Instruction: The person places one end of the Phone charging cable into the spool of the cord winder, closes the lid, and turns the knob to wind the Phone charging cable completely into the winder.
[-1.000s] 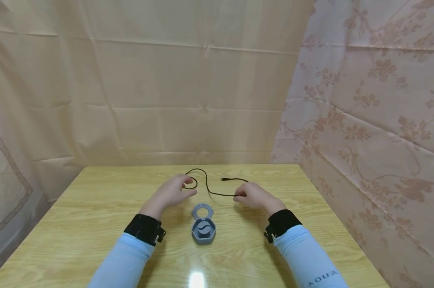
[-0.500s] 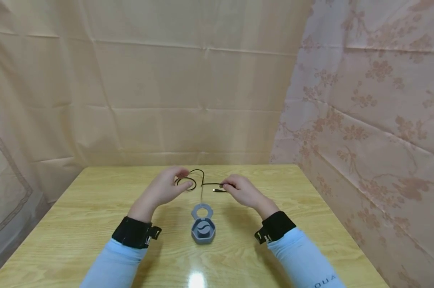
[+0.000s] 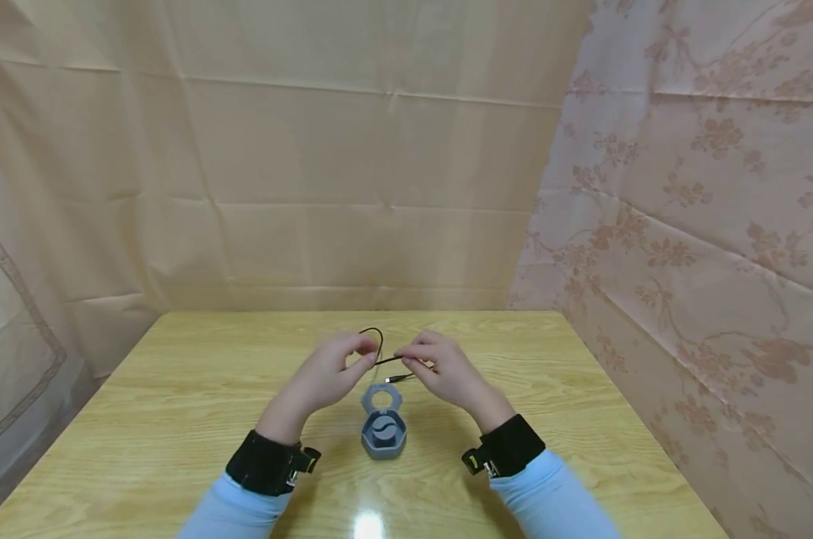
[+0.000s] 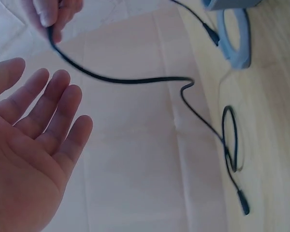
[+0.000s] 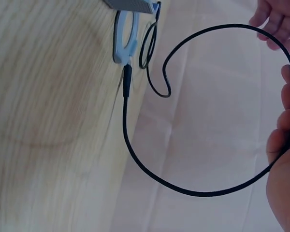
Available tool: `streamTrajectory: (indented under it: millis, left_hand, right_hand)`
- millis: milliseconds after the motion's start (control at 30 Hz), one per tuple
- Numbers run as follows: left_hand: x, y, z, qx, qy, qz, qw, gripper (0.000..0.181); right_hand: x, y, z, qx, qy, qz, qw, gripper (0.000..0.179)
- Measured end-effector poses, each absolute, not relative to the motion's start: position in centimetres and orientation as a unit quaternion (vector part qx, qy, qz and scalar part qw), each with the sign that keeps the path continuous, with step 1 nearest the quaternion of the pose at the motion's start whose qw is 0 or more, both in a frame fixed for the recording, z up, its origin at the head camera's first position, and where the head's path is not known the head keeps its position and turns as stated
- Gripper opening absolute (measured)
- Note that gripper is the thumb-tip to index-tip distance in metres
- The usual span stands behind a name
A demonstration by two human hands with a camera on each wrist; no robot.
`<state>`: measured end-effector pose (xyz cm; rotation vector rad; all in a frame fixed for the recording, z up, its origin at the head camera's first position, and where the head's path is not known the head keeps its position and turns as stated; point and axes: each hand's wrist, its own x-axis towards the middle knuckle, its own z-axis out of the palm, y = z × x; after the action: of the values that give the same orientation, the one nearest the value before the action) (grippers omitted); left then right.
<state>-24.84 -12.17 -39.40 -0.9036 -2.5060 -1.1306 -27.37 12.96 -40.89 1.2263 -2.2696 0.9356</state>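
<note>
My right hand (image 3: 447, 370) pinches a thin black USB cable (image 5: 203, 194) above the table. One plug (image 3: 396, 379) hangs below that hand, close to the lid in the right wrist view. My left hand (image 3: 329, 374) is beside the raised stretch of cable; in the left wrist view its fingers (image 4: 55, 101) are spread and relaxed, apart from the cable. The cable's other end lies loosely looped on the table, with a second plug (image 4: 243, 202). Between and below the hands stands a grey hexagonal case (image 3: 383, 442), its ring-shaped lid (image 3: 382, 397) flipped back, with an S-slotted round hub inside.
The wooden table (image 3: 177, 419) carries the case and cable. A beige curtain (image 3: 312, 187) hangs behind its far edge, and a pink floral cloth (image 3: 683, 224) hangs along the right.
My right hand has moved left with the cable, lifting it nearer to the left hand. The hanging plug has come left, over near the case lid. The case has stayed put.
</note>
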Motion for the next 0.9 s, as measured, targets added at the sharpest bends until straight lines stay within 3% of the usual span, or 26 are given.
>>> streamTrajectory:
  millis: [233,500,900]
  left_hand:
    - [-25.2,-11.6,-40.5,-0.313,-0.858,-0.396,0.098,0.017]
    - [-25.4,-11.4,-40.7,-0.343,-0.842,-0.407,0.083,0.021]
    - [-25.3,-12.0,-40.3,-0.363,-0.853,-0.322,0.191,0.013]
  right_hand:
    - [-27.4,12.5,-41.6,0.479,-0.766,0.312,0.294,0.019]
    - [-27.5,12.2,-41.3,0.5,-0.739,0.299,0.339,0.021]
    - [-27.4,13.2,-40.9,0.476,-0.749,0.248,0.389,0.014]
